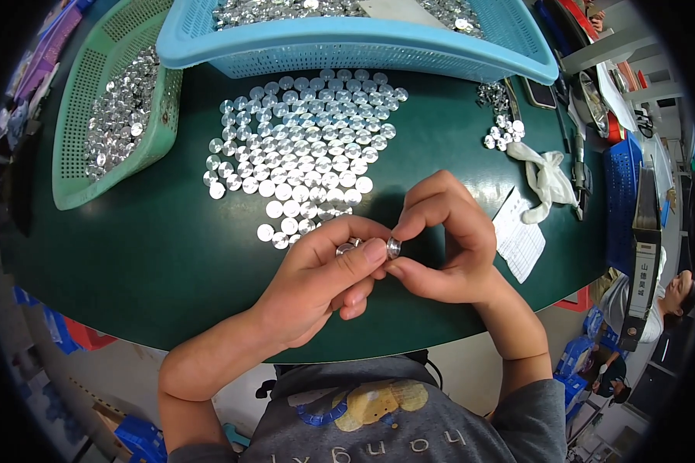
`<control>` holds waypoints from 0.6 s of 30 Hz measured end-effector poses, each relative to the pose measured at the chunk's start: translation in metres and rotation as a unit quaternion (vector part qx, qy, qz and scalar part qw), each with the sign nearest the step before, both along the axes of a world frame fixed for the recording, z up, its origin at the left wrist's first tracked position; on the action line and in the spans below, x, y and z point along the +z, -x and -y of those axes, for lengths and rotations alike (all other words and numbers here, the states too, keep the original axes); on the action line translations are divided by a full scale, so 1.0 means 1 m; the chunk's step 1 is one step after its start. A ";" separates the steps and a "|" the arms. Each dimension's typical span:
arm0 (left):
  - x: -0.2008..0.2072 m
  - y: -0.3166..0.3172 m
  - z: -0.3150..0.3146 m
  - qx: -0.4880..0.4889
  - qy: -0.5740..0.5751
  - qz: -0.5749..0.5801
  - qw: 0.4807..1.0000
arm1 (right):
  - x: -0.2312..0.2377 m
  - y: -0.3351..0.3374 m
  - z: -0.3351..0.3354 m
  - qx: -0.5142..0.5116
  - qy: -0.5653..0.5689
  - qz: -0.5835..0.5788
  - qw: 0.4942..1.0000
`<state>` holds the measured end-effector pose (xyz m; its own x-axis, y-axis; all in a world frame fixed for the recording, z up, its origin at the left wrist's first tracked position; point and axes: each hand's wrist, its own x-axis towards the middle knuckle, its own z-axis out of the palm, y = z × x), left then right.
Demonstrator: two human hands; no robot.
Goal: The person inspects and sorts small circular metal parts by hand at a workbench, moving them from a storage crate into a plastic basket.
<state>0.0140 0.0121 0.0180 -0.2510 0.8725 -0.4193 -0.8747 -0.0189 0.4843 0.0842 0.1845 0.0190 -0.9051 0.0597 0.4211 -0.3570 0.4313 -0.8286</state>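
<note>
Both hands meet just above the near edge of the dark green desk (pixel 131 255): the right hand (pixel 448 239) has its grip clamped, thumb and forefinger, on a small silver metal ring (pixel 394 247), and the left hand (pixel 324 282) grips a second small silver part (pixel 346 248) touching-close beside it. Just beyond the grips lies a spread of shiny round discs (pixel 301 147). Farther out stand a blue basket (pixel 363 50) and, to its left, a green basket (pixel 93 116), both holding such parts; a white cloth (pixel 547 174) lies well off to the right.
</note>
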 end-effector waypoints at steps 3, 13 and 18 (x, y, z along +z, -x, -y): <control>0.002 0.000 -0.001 0.000 0.007 0.001 1.000 | 0.001 -0.001 0.000 0.000 0.000 0.002 1.000; 0.005 0.000 -0.002 -0.002 0.027 0.000 1.000 | -0.001 0.000 0.001 0.002 0.003 -0.010 1.000; 0.002 0.001 -0.001 -0.015 0.014 -0.004 1.000 | -0.001 0.000 0.002 0.010 0.001 -0.016 1.000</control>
